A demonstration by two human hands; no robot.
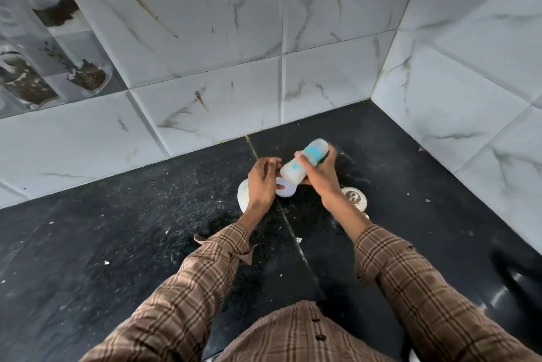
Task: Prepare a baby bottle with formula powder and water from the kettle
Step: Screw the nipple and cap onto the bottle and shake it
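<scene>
A baby bottle (296, 166) with a blue collar and milky white contents is held tilted, blurred by motion, above the black counter (117, 229). My right hand (318, 175) is closed around its middle. My left hand (262, 182) hovers just left of the bottle's lower end, fingers curled with nothing visibly in them. Under the hands lies a white round container (242, 194) and a pale lid (286, 188). A kettle is not clearly in view.
A small steel cup-like piece (355, 198) sits on the counter right of my right wrist. White marble-look tiled walls (205, 83) close the corner at the back and right. A dark glossy object (519, 282) lies at the right edge. Powder specks are scattered on the counter.
</scene>
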